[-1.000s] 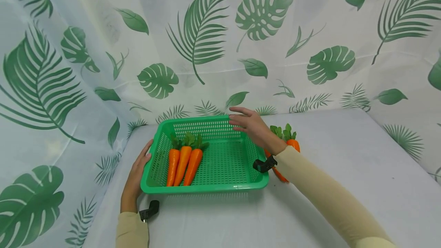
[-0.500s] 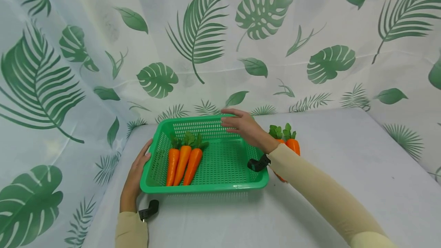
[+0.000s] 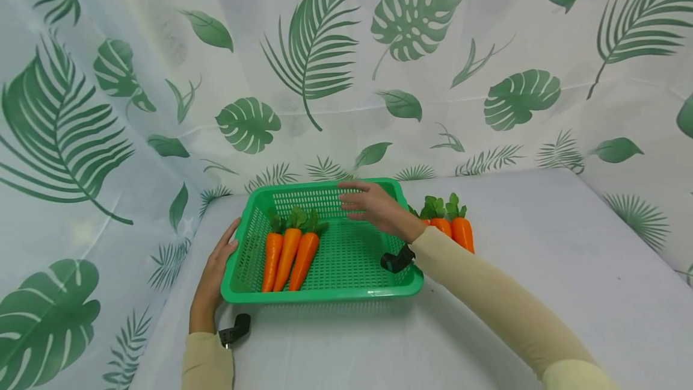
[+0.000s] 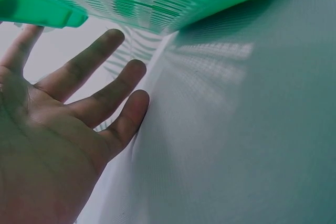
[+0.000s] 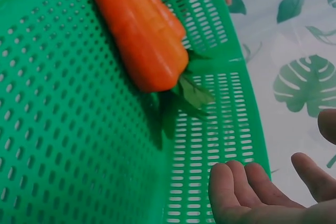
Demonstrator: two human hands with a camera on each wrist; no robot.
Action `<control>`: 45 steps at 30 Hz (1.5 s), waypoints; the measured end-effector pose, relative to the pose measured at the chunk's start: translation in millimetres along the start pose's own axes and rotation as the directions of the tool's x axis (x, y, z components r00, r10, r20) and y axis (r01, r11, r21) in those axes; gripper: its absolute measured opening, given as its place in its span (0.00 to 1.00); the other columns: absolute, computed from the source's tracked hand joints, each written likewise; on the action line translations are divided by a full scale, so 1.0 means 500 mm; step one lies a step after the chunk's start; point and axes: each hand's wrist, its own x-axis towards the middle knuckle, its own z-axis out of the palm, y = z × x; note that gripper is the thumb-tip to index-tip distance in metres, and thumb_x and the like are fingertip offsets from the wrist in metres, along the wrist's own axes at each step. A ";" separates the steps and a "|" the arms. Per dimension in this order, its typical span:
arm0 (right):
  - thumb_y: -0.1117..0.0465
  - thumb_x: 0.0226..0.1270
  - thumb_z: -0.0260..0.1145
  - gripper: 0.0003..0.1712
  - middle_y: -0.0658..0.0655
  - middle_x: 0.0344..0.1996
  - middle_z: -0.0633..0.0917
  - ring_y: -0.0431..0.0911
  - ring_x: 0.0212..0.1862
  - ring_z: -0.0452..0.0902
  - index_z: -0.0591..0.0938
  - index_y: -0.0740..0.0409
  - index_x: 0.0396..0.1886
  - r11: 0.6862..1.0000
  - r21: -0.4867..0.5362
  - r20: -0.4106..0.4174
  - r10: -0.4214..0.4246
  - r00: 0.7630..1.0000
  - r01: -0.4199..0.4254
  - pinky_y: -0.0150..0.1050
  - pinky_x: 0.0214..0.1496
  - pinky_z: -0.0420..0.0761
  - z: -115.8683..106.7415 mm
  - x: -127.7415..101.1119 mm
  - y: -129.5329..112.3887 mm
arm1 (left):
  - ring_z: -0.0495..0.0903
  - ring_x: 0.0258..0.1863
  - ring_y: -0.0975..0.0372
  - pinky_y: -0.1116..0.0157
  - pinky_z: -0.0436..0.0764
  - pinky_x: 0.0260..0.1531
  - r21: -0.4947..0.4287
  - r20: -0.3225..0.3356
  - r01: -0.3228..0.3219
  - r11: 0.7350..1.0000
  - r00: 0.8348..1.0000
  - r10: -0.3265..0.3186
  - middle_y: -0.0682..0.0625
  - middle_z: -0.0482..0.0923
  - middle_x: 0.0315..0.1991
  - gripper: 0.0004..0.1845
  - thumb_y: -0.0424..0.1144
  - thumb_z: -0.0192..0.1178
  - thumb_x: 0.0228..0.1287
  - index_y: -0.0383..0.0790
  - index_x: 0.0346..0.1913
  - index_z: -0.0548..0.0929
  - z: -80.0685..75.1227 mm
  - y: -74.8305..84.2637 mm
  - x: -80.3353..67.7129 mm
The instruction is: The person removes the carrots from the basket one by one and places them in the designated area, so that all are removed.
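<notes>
A green perforated basket (image 3: 325, 294) stands on the white table and holds three orange carrots (image 3: 287, 257) with green tops along its left side. My left hand (image 3: 213, 272) lies flat against the basket's left wall, fingers straight (image 4: 113, 90). My right hand (image 3: 368, 203) hovers open and empty over the basket's far right part, fingers spread (image 5: 247, 182). In the right wrist view a carrot (image 5: 142, 35) lies on the basket floor (image 5: 63, 129). More carrots (image 3: 452, 224) lie on the table just right of the basket, partly hidden by my right forearm.
A leaf-printed cloth (image 3: 325, 65) hangs behind and to the left of the table. White tabletop (image 3: 541, 257) stretches to the right of the basket and in front of it.
My right hand has drifted left from the basket's far right corner to over its interior. The left hand and the basket have stayed put.
</notes>
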 end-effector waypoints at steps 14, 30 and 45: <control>0.67 0.82 0.62 0.32 0.68 0.78 0.68 0.68 0.75 0.66 0.69 0.64 0.81 0.995 -0.059 0.044 0.086 0.995 -0.083 0.62 0.74 0.67 0.029 0.011 0.014 | 0.61 0.73 0.58 0.71 0.72 0.59 0.010 -0.002 -0.006 1.000 1.000 0.006 0.51 0.50 0.85 0.31 0.54 0.40 0.90 0.57 0.89 0.53 0.002 0.002 -0.001; 0.66 0.81 0.65 0.30 0.66 0.75 0.74 0.67 0.73 0.71 0.73 0.63 0.78 0.985 -0.102 0.036 0.143 0.989 -0.139 0.61 0.72 0.71 0.060 0.029 0.023 | 0.62 0.70 0.56 0.70 0.74 0.57 0.015 -0.010 0.003 1.000 1.000 -0.003 0.51 0.52 0.85 0.31 0.54 0.40 0.90 0.58 0.88 0.54 0.003 0.002 0.000; 0.67 0.78 0.67 0.30 0.67 0.73 0.75 0.66 0.69 0.75 0.75 0.64 0.77 0.975 -0.092 0.056 0.206 0.977 -0.200 0.60 0.70 0.73 0.088 0.038 0.046 | 0.60 0.72 0.57 0.71 0.72 0.59 0.022 -0.014 0.008 1.000 1.000 -0.007 0.53 0.51 0.85 0.31 0.54 0.40 0.90 0.58 0.88 0.54 0.002 0.000 0.002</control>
